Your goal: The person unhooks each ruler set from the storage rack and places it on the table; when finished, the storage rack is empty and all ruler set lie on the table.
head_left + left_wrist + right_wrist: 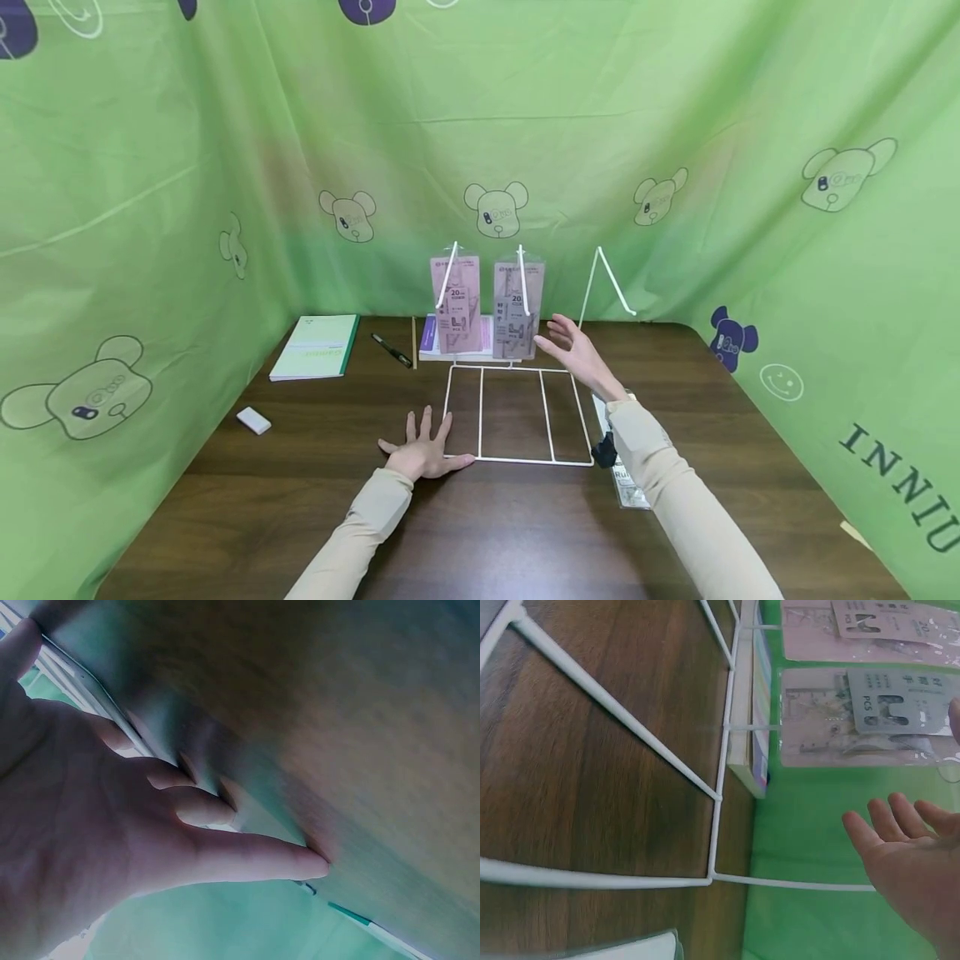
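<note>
A white wire display rack (517,460) stands on the table, its three hooks rising at the back. From the left hook hangs a pink ruler-set packet (459,329), from the middle one a greyish-purple ruler-set packet (517,333). The right hook (617,287) carries nothing. My left hand (426,450) lies with fingers spread on the table at the rack's front left corner. My right hand (581,358) is raised right of the grey packet, fingers loosely bent; the right wrist view shows the hand (911,855) apart from that packet (885,712), holding nothing.
Beneath my right forearm lies a clear packet (630,487), partly hidden. A book (427,343) sits behind the rack. Leftward are a notebook (315,346), a dark pen (392,350), a pencil (414,342) and a white eraser (253,420). Green curtains (495,100) surround the table.
</note>
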`<state>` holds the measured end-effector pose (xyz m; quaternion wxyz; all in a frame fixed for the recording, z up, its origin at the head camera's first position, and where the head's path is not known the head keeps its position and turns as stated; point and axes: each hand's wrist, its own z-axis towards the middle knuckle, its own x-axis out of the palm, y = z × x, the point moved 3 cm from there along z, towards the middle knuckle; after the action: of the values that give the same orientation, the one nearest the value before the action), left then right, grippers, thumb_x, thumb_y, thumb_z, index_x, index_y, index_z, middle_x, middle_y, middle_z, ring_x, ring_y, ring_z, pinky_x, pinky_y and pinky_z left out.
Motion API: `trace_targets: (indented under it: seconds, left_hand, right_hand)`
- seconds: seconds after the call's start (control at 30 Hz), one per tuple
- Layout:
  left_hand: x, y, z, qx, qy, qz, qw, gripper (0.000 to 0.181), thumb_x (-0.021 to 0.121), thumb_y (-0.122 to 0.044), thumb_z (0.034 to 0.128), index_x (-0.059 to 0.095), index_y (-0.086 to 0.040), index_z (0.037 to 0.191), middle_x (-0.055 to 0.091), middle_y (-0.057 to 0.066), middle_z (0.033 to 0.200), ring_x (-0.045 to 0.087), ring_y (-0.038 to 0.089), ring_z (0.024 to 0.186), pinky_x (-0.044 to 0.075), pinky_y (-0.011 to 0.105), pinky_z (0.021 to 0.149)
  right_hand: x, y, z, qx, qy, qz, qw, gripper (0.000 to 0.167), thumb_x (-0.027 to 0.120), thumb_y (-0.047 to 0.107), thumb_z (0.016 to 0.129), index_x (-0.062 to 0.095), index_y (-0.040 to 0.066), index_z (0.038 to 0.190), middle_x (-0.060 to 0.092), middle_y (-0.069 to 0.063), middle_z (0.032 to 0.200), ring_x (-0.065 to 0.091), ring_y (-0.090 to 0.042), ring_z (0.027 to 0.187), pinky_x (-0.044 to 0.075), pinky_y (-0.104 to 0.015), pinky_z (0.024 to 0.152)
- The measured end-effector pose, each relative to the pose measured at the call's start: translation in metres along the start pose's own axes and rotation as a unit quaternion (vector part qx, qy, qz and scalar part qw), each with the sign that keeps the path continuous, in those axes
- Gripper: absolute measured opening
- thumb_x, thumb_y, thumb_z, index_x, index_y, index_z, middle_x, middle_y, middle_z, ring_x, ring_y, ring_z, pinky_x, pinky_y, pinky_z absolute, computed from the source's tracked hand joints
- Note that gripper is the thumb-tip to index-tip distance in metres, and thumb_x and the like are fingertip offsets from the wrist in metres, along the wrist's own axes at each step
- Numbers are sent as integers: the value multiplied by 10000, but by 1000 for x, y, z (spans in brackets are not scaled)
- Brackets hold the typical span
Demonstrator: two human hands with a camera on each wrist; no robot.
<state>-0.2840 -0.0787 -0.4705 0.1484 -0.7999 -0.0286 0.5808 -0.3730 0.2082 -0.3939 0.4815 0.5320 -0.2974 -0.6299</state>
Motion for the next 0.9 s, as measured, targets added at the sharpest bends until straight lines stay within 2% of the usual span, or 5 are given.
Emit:
trace_targets:
  seconds: [0.2,0.43,0.6,0.73,0.9]
  left_hand:
    - [0,-4,-3,22,-7,-18,10000,917,500,-718,834,204,-221,1545,69,116,1601,23,377,1449,98,824,913]
    - [5,-1,1,29,-110,-7,9999,953,471,-776,802,189,-252,1546,57,108,1601,11,375,1449,77,836,898]
    - [4,-1,1,1,-102,23,9999,976,479,-793,781,186,-262,1546,56,103,1601,13,375,1449,71,843,885]
    - [7,2,7,-21,-113,80,9999,985,467,-807,773,186,-265,1546,54,104,1602,11,378,1448,86,844,880]
    - [13,7,14,-38,-146,138,9998,1008,431,-844,753,179,-277,1547,36,105,1605,-18,381,1448,88,850,868]
  right_hand:
    - [10,20,-4,114,210,304,9993,711,632,123,936,215,-101,1466,331,-326,1451,330,-476,1329,301,-524,1072]
    - [17,-5,14,-110,69,308,9994,682,669,219,921,319,-15,1457,451,-261,1394,434,-406,1281,351,-489,1051]
    - [20,12,12,-249,110,499,9984,561,639,84,926,378,-93,1389,522,-319,1282,499,-452,1194,378,-513,1020]
    - [23,34,4,-372,168,449,9982,462,592,3,934,412,-145,1334,555,-355,1177,544,-484,1103,424,-531,965]
    - [26,41,1,-324,389,568,9971,405,522,-24,963,418,-154,1332,539,-366,1171,553,-491,1077,486,-505,893]
